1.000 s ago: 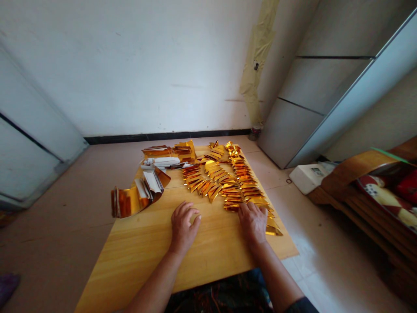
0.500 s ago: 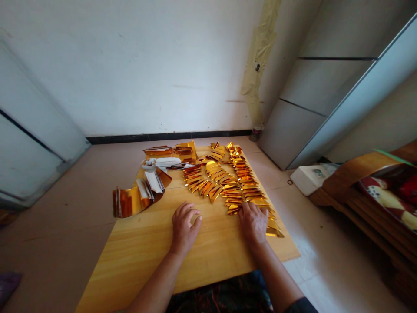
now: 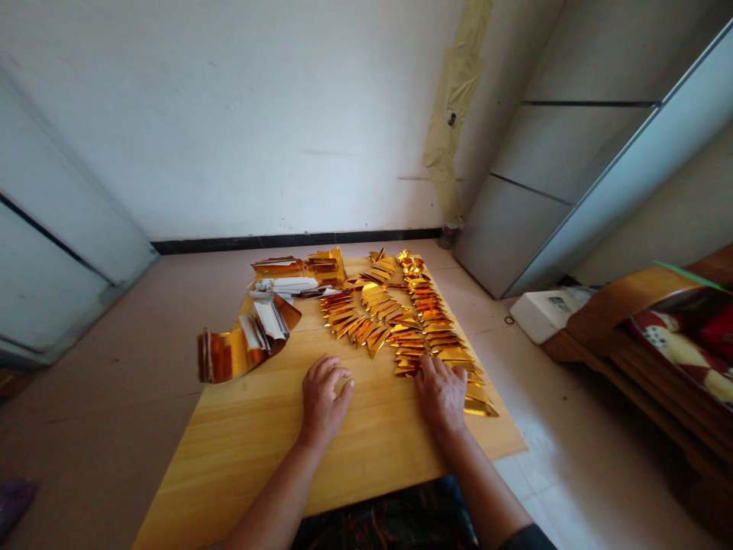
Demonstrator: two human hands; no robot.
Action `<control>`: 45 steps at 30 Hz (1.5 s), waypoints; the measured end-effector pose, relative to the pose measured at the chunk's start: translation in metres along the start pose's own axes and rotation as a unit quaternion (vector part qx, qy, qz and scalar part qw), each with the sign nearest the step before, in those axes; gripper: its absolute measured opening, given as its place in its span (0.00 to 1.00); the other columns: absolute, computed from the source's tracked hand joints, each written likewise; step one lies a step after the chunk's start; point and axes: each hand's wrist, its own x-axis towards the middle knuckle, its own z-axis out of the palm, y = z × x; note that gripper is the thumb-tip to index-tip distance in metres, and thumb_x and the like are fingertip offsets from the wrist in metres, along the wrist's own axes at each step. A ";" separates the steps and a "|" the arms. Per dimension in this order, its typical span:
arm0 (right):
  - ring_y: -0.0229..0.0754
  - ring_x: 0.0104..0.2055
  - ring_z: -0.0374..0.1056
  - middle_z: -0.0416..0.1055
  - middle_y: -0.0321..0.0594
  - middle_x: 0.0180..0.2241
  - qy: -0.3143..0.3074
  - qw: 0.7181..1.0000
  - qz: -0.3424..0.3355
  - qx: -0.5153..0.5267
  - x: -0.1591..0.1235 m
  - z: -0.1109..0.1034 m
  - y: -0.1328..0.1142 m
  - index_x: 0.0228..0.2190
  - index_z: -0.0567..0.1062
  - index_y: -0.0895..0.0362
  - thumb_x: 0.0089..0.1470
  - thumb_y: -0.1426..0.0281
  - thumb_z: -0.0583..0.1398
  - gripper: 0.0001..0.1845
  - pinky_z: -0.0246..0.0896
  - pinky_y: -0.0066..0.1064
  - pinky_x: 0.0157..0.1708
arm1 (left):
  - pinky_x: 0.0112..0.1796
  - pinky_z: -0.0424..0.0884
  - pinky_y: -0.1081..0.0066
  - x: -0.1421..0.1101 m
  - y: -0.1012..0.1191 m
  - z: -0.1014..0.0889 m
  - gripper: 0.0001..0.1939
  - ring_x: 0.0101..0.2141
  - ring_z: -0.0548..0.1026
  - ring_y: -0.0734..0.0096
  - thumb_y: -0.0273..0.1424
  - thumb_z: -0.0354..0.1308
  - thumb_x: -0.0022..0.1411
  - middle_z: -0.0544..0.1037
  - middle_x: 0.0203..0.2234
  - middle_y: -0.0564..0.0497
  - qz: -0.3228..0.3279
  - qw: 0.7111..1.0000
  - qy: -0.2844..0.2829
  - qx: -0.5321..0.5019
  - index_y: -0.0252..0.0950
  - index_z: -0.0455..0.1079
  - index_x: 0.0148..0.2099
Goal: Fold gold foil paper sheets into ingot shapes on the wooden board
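Note:
My left hand (image 3: 325, 399) rests on the wooden table (image 3: 252, 435), its fingers loosely curved, the thumb apart and nothing in it. Over to the right, my right hand (image 3: 443, 393) lies at the near end of a long row of folded gold foil papers (image 3: 432, 309). Its fingers are stretched forward and touch the pieces; the fingertips are partly hidden among them. A second curved row of folded gold papers (image 3: 347, 319) lies further in. One gold piece (image 3: 481, 405) sticks out beside my right wrist.
Stacks of gold and white paper (image 3: 266, 325) stand at the table's left edge, with more gold sheets (image 3: 301, 267) behind. A white box (image 3: 541, 313) and a wooden bench (image 3: 618, 336) are on the right. A grey cabinet (image 3: 538, 183) stands near the wall.
My right hand has shifted slightly to the left along the near end of the gold row. My left hand has stayed in place.

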 end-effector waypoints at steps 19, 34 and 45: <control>0.39 0.30 0.63 0.70 0.36 0.27 0.008 1.000 0.013 -0.017 0.003 0.003 0.010 0.27 0.72 0.55 0.57 0.71 0.55 0.08 0.41 0.34 0.36 | 0.51 0.62 0.54 0.000 -0.001 0.000 0.05 0.50 0.66 0.57 0.30 0.54 0.57 0.73 0.42 0.47 0.003 1.000 0.001 -0.006 0.38 0.71 0.34; 0.40 0.31 0.63 0.71 0.38 0.28 0.005 0.999 0.011 -0.031 0.000 0.007 0.007 0.31 0.71 0.56 0.55 0.73 0.54 0.06 0.41 0.34 0.36 | 0.52 0.62 0.54 0.001 0.002 -0.001 0.04 0.50 0.66 0.58 0.29 0.54 0.57 0.73 0.43 0.47 -0.009 1.000 0.001 -0.012 0.39 0.70 0.34; 0.41 0.32 0.64 0.72 0.37 0.28 0.035 0.999 -0.025 0.009 -0.008 0.006 0.008 0.36 0.73 0.54 0.54 0.75 0.54 0.09 0.42 0.35 0.39 | 0.52 0.63 0.55 0.000 0.008 0.000 0.05 0.50 0.65 0.59 0.26 0.55 0.55 0.72 0.42 0.47 -0.029 0.999 0.015 -0.021 0.38 0.70 0.34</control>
